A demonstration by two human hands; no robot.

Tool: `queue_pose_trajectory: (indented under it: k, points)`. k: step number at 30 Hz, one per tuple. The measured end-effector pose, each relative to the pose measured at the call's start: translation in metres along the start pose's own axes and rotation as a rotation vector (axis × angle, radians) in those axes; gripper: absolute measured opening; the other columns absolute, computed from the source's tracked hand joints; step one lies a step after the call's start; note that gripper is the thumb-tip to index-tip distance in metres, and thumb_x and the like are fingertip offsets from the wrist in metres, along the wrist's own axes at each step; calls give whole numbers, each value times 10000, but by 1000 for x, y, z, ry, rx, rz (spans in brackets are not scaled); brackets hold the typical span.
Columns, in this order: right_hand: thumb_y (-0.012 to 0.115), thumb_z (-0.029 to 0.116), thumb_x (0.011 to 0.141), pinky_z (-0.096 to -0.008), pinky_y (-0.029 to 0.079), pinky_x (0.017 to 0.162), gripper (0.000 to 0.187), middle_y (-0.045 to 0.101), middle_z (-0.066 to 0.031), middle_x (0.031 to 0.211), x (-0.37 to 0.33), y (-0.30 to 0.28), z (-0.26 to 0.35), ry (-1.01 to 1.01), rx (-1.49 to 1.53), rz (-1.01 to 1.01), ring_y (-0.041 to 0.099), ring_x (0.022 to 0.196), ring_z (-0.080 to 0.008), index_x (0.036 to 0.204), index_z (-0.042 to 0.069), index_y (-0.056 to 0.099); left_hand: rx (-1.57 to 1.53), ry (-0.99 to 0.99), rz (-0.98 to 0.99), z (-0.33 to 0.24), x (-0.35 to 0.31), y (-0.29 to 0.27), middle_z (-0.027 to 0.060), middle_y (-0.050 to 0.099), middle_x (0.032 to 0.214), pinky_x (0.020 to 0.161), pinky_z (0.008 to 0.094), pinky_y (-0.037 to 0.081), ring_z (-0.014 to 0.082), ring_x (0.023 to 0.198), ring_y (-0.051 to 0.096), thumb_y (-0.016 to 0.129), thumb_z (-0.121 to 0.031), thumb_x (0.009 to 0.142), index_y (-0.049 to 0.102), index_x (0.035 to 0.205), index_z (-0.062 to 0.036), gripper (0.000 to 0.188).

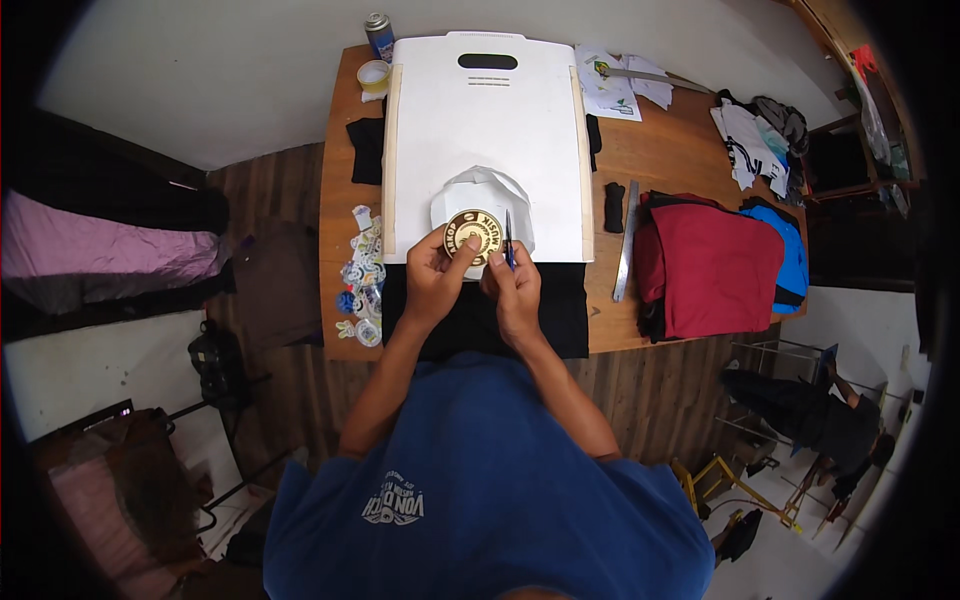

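My left hand [434,280] pinches a round brown-and-cream printed decal [482,222], with the thumb lying across its face. In my right hand [516,300] is a pair of scissors [509,225] with dark blue handles, pointing away from me beside the decal's right edge. Whether the blades touch the decal I cannot tell. Behind both hands, a crumpled white paper bowl or sheet [487,182] rests at the near end of a white board [490,130]. Black cloth [555,310] shows under the board and hangs toward me.
Cut-out stickers [366,270] lie left of the board on the wooden table [665,150]. To the right are a steel ruler [626,240], a rolled black cloth [614,207] and folded red garments [705,265]. A spray can [379,35] and tape roll [374,75] stand far left.
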State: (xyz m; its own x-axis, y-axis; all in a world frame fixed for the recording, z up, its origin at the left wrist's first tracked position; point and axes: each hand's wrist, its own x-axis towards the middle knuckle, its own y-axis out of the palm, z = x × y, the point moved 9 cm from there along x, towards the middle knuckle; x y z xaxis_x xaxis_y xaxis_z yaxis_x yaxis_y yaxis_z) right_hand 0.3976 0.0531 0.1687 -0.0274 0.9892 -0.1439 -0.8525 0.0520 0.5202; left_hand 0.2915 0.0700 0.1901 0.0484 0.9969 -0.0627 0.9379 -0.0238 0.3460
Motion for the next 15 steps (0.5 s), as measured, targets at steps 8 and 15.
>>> queue_pose_trajectory:
  k: [8,15]
  points:
    - [318,327,999,-217,246,461,317,314,23,553,-4,0,0,-14,-36,84,253,466,-72,869,63,436,-14,91,-54,-6,0,-5,75,637,939,738,207,478,88,841,591,577,-49,890,582,1036,65,185]
    - [289,362,1002,-224,257,469,355,314,16,556,-6,5,-2,11,-48,124,272,479,-79,834,74,412,7,-7,-1,1,0,0,77,635,943,735,206,481,89,844,593,573,-49,892,578,1043,66,190]
